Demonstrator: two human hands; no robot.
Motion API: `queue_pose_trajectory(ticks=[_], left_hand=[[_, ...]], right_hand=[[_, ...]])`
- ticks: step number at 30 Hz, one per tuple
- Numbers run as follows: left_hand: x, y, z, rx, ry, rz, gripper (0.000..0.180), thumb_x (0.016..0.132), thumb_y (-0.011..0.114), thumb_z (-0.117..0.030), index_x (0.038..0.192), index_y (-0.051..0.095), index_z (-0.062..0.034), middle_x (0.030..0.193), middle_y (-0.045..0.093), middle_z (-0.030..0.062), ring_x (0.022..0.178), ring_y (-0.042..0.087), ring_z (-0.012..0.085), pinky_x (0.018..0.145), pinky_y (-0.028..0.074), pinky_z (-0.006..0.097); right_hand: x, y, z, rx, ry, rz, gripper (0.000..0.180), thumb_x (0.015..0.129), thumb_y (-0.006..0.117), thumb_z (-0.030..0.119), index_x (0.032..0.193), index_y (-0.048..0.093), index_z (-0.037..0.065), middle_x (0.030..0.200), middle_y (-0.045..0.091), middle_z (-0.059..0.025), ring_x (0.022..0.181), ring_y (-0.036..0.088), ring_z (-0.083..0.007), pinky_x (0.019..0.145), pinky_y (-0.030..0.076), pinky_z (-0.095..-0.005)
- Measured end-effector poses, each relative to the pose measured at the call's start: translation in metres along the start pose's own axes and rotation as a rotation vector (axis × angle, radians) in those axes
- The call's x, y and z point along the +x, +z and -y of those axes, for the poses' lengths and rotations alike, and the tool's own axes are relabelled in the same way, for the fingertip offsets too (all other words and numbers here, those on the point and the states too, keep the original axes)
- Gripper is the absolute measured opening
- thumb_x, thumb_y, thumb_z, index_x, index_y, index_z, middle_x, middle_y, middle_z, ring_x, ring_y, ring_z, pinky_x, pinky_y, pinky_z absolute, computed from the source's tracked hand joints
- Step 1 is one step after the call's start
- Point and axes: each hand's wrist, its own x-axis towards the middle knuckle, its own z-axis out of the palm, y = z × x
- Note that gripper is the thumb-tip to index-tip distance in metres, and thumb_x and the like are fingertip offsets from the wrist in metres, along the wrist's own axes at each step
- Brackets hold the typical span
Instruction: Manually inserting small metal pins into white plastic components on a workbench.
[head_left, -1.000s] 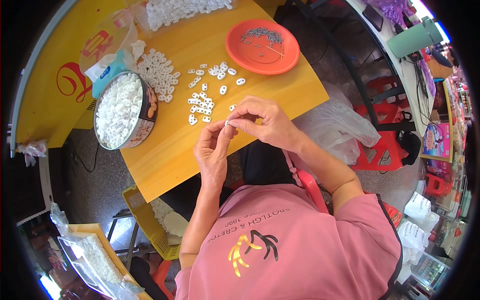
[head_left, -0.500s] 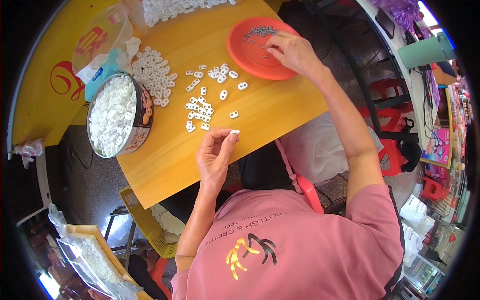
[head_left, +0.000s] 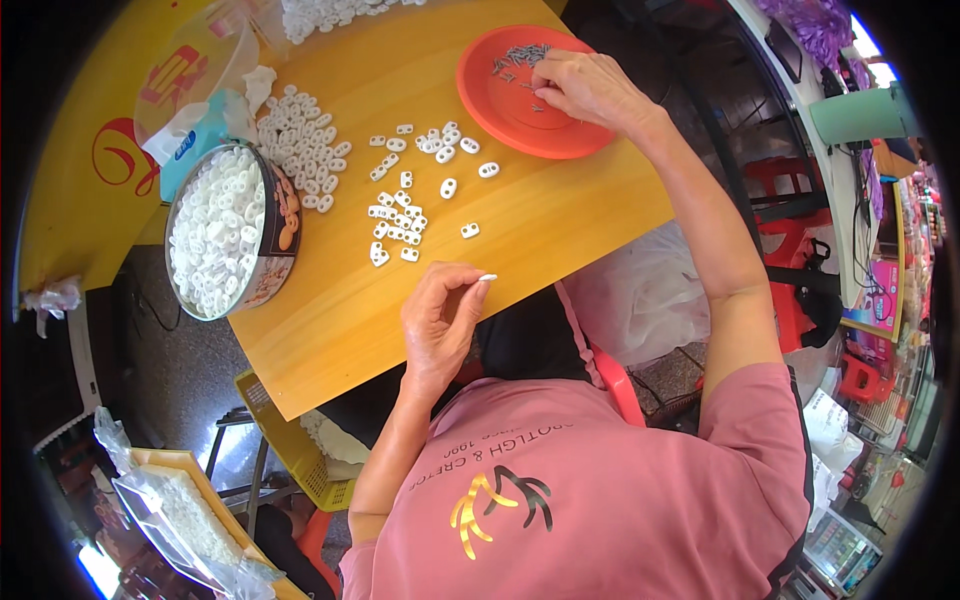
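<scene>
My left hand (head_left: 440,310), just above the table's near edge, pinches a small white plastic piece (head_left: 488,277) between thumb and forefinger. My right hand (head_left: 590,88) reaches over a red-orange plastic bowl (head_left: 558,146). Its fingers are pressed together near the small grey metal pins (head_left: 524,56) inside; whether a pin is between them I cannot make out. Left of centre lies a loose group of white two-hole plastic pieces (head_left: 398,228). More oval ones (head_left: 442,145) are scattered farther back, and a single piece (head_left: 470,230) lies beyond my left hand.
A round tin (head_left: 283,240) full of white pieces stands at the table's left edge, beside a heap of them (head_left: 300,145) and a blue tissue pack (head_left: 200,135). More white pieces (head_left: 330,15) lie at the far edge. A yellow crate (head_left: 290,440) sits below the wooden table (head_left: 330,330).
My left hand has shifted slightly right with the white piece, which now shows edge-on. My right hand stays over the bowl, its fingers a little more closed. The view has shifted slightly.
</scene>
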Motion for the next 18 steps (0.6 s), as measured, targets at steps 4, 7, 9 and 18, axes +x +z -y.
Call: queue_pose_trajectory(ticks=[4, 7, 9, 18], left_hand=[[0.002, 0.006, -0.009, -0.067, -0.008, -0.077, 0.006, 0.090, 0.063, 0.004, 0.095, 0.061, 0.0031, 0.091, 0.060, 0.0050, 0.081, 0.055, 0.0097, 0.070, 0.045, 0.022], [0.005, 0.004, -0.020, -0.176, -0.229, -0.186, 0.010, 0.094, 0.062, -0.005, 0.101, 0.060, 0.0018, 0.091, 0.066, 0.0058, 0.083, 0.061, 0.0131, 0.081, 0.048, 0.026], [0.008, -0.002, -0.024, -0.233, -0.257, -0.226, 0.011, 0.094, 0.061, -0.006, 0.101, 0.059, 0.0024, 0.091, 0.065, 0.0074, 0.084, 0.061, 0.0143, 0.081, 0.048, 0.027], [0.003, -0.009, -0.041, -0.482, -0.106, -0.253, 0.013, 0.094, 0.064, -0.011, 0.101, 0.059, 0.0000, 0.090, 0.065, 0.0072, 0.082, 0.061, 0.0130, 0.079, 0.049, 0.027]], right_hand=[[0.000, -0.003, 0.005, 0.003, -0.018, -0.018, 0.011, 0.084, 0.064, 0.013, 0.085, 0.060, 0.002, 0.085, 0.065, -0.0109, 0.081, 0.065, -0.0304, 0.072, 0.052, -0.0381], [-0.005, -0.005, 0.012, 0.396, 0.090, -0.244, 0.009, 0.083, 0.066, 0.007, 0.083, 0.060, 0.000, 0.068, 0.061, -0.0088, 0.065, 0.062, -0.0154, 0.062, 0.049, -0.0278], [-0.014, -0.012, 0.029, 0.640, 0.191, -0.282, 0.009, 0.087, 0.064, 0.007, 0.085, 0.060, 0.000, 0.069, 0.058, -0.0008, 0.066, 0.056, -0.0071, 0.060, 0.046, -0.0229], [-0.069, -0.022, 0.155, 1.472, 0.210, -0.086, 0.021, 0.093, 0.064, 0.009, 0.109, 0.067, -0.004, 0.090, 0.069, -0.0044, 0.072, 0.061, -0.0067, 0.067, 0.049, -0.0196]])
